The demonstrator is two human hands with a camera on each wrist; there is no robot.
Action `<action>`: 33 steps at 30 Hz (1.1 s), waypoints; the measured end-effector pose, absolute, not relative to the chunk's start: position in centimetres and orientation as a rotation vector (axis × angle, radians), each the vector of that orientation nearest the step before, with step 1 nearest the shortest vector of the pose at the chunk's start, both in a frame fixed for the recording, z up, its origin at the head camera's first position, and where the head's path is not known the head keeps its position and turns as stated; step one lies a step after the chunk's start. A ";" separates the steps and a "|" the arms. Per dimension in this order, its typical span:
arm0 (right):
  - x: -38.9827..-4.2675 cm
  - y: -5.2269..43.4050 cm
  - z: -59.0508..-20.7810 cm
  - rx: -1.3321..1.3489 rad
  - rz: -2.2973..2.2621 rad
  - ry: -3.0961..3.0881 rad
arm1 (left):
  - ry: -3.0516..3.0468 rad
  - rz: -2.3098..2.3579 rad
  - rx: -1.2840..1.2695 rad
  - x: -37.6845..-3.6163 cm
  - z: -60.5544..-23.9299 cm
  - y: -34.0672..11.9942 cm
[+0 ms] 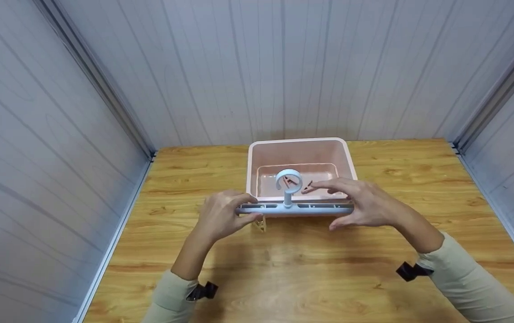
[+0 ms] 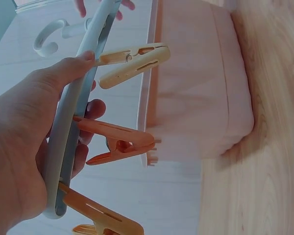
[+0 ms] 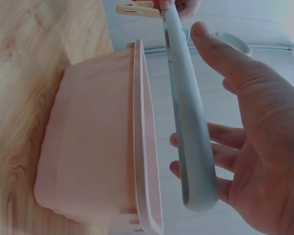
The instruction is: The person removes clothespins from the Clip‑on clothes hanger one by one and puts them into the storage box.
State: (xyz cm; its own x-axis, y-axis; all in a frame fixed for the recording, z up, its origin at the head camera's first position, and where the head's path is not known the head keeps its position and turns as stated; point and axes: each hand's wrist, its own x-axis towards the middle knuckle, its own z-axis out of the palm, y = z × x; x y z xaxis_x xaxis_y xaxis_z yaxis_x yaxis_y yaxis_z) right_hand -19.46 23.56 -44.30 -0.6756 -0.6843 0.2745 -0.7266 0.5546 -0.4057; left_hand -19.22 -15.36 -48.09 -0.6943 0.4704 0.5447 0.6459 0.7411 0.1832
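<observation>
A pale blue clip hanger point(image 1: 287, 209) with a curled hook is held level at the near rim of a pink bin. My left hand point(image 1: 226, 215) grips its left end, thumb on the near side and fingers behind. From that half hang a cream clothespin point(image 2: 137, 61), a coral clothespin point(image 2: 118, 137) and an orange clothespin point(image 2: 105, 213). Around the right end is my right hand point(image 1: 371, 205), its thumb spread away from the bar. Its fingers pass behind the bar; whether they touch it I cannot tell. No clothespins show on the right half.
The pink bin point(image 1: 251, 172) stands on a wood-grain table point(image 1: 194, 175) near the back wall. Inside it lie reddish clothespins point(image 1: 309, 187), partly hidden by the hook and right hand. Pale panels point(image 1: 257, 67) enclose the table at the back and sides.
</observation>
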 end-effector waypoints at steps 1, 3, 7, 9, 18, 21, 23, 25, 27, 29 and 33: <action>-19.4 23.5 -44.3 1.235 0.765 -2.704 | -2.460 -0.499 -0.856 -19.2 -48.1 -15.3; -19.3 23.5 -44.4 1.247 0.779 -2.730 | -2.439 -0.491 -0.872 -19.2 -48.1 -15.2; -19.2 23.5 -44.7 1.244 0.799 -2.768 | -2.411 -0.467 -0.888 -19.1 -48.1 -15.0; -19.1 23.6 -44.8 1.245 0.790 -2.771 | -2.409 -0.461 -0.893 -19.0 -48.0 -14.9; -18.8 23.7 -45.0 1.331 0.778 -2.722 | -2.386 -0.459 -0.898 -18.5 -47.4 -14.5; -18.7 23.7 -45.1 1.369 0.763 -2.689 | -2.372 -0.452 -0.904 -18.3 -47.2 -14.4; -18.7 23.8 -45.1 1.377 0.750 -2.676 | -2.363 -0.451 -0.909 -18.3 -47.2 -14.3; -18.6 23.8 -45.2 1.378 0.753 -2.679 | -2.356 -0.441 -0.910 -18.3 -47.1 -14.3; -18.5 23.8 -45.3 1.370 0.756 -2.687 | -2.355 -0.432 -0.909 -18.3 -47.2 -14.3; -18.5 23.9 -45.4 1.362 0.771 -2.701 | -2.358 -0.425 -0.908 -18.3 -47.3 -14.2; -18.6 23.9 -45.6 1.364 0.798 -2.704 | -2.372 -0.425 -0.906 -18.4 -47.5 -14.2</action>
